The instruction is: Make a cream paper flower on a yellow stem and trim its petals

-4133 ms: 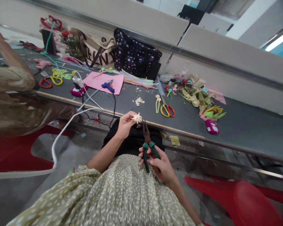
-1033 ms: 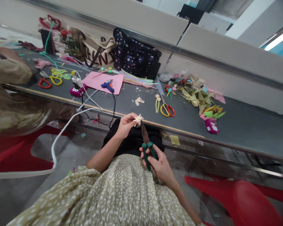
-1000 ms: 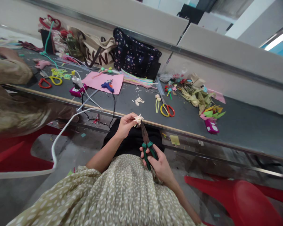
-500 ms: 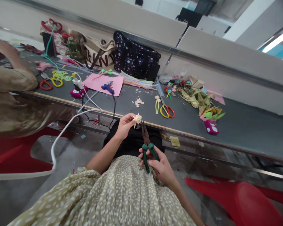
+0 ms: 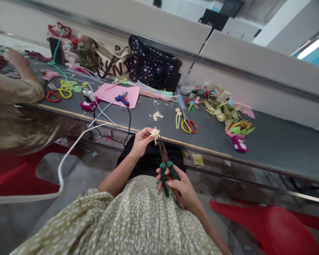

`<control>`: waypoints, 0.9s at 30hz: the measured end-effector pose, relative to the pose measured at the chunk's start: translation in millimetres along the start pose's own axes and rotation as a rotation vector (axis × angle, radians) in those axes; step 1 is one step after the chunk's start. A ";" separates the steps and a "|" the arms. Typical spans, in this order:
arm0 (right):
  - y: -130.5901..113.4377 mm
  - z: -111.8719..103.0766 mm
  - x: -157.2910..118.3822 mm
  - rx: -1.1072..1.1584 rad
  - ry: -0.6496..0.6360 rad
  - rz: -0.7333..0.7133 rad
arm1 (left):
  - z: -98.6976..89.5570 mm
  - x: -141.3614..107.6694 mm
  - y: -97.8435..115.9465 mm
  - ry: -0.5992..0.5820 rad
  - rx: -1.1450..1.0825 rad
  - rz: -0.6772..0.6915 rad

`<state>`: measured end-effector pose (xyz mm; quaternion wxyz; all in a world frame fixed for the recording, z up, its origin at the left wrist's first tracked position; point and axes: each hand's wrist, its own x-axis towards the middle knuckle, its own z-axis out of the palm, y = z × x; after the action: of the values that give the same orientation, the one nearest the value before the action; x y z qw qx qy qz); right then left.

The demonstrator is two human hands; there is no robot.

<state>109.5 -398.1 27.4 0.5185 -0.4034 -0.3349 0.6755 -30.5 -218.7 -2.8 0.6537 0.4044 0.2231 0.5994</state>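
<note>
My left hand [image 5: 141, 140] pinches a small cream-coloured paper flower [image 5: 155, 133] just in front of the table's near edge [image 5: 175, 142]. My right hand [image 5: 179, 184] grips the green handles of a pair of long-nose pliers [image 5: 164, 163], held over my lap. The pliers' dark jaws point up and reach the underside of the flower. Both hands hover above my spotted skirt, below table height.
The grey table holds yellow-and-red scissors [image 5: 187, 124], a blue glue gun [image 5: 121, 98] on pink paper [image 5: 117, 95], paper scraps [image 5: 156, 115], a pile of folded leaves [image 5: 224, 109] and bags [image 5: 154, 65]. Another person [image 5: 13, 106] sits at my left. Red chairs [image 5: 268, 223] flank me.
The pliers' jaws came up to the flower, backed off slightly, and now touch its underside again. The person at left raised an arm over the table. The view shifted slightly.
</note>
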 end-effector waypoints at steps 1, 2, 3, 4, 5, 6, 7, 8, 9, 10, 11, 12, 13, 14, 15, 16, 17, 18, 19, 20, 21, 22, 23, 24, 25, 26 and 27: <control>0.1 -0.7 -0.2 0.017 -0.013 0.008 | 0.0 -0.1 -0.4 -0.003 -0.002 0.000; 0.1 -1.3 -0.4 0.032 -0.026 0.018 | -0.2 -0.1 -0.7 -0.007 -0.003 0.002; 0.0 -1.8 -0.5 0.044 -0.036 0.027 | -0.4 -0.2 -0.9 -0.011 -0.003 0.007; -0.2 -2.0 -0.7 0.053 -0.043 0.034 | -0.7 -0.2 -1.1 -0.014 -0.004 0.015; -0.5 -2.1 -0.9 0.060 -0.047 0.037 | -1.0 -0.3 -1.2 -0.017 -0.004 0.023; -0.8 -2.0 -1.1 0.065 -0.048 0.037 | -1.4 -0.3 -1.4 -0.020 -0.004 0.029; -1.0 -1.9 -1.3 0.069 -0.049 0.035 | -1.7 -0.2 -1.6 -0.023 -0.005 0.031; -1.1 -1.8 -1.5 0.073 -0.052 0.032 | -2.1 -0.2 -1.9 -0.025 -0.006 0.032; -0.9 -1.8 -1.7 0.077 -0.057 0.028 | -2.5 -0.1 -2.3 -0.024 -0.008 0.033; -0.6 -2.1 -1.9 0.081 -0.064 0.027 | -2.9 0.0 -2.7 -0.022 -0.010 0.032; -0.1 -2.5 -2.1 0.085 -0.071 0.027 | -3.4 0.2 -3.2 -0.017 -0.010 0.032; 0.5 -2.9 -2.3 0.089 -0.077 0.027 | -3.8 0.4 -3.6 -0.010 -0.010 0.032; 1.1 -3.5 -2.5 0.093 -0.084 0.025 | -4.3 0.7 -4.0 -0.004 -0.008 0.033; 1.6 -3.9 -2.7 0.096 -0.088 0.023 | -4.6 1.0 -4.3 -0.001 -0.007 0.037; 2.0 -4.3 -3.0 0.100 -0.091 0.022 | -4.9 1.3 -4.5 -0.002 -0.007 0.042; 2.2 -4.6 -3.2 0.103 -0.095 0.021 | -5.1 1.5 -4.6 -0.005 -0.009 0.049; 2.4 -4.8 -3.3 0.108 -0.098 0.021 | -5.3 1.7 -4.6 -0.010 -0.013 0.060; 2.5 -4.9 -3.4 0.112 -0.100 0.021 | -5.4 1.8 -4.4 -0.015 -0.018 0.071; 2.6 -5.0 -3.4 0.116 -0.101 0.022 | -5.4 1.9 -4.2 -0.018 -0.022 0.081; 2.7 -5.0 -3.3 0.120 -0.102 0.022 | -5.4 1.8 -3.9 -0.021 -0.025 0.091; 3.0 -5.2 -3.2 0.125 -0.104 0.021 | -5.3 1.7 -3.6 -0.024 -0.025 0.099; 3.2 -5.3 -3.0 0.130 -0.107 0.020 | -5.3 1.6 -3.3 -0.028 -0.022 0.106; 3.6 -5.6 -2.7 0.136 -0.111 0.020 | -5.3 1.4 -3.0 -0.033 -0.017 0.111; 3.9 -5.8 -2.5 0.143 -0.115 0.019 | -5.3 1.3 -2.8 -0.039 -0.011 0.117; 4.1 -6.1 -2.3 0.151 -0.120 0.019 | -5.3 1.2 -2.7 -0.045 -0.005 0.124; 4.3 -6.3 -2.2 0.159 -0.124 0.020 | -5.4 1.2 -2.7 -0.050 0.003 0.133; 4.3 -6.5 -2.1 0.166 -0.128 0.021 | -5.6 1.2 -2.7 -0.058 0.013 0.144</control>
<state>113.7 -400.9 21.2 0.5207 -0.3186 -0.3061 0.7306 -33.0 -215.9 -7.9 0.6125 0.4409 0.1785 0.6313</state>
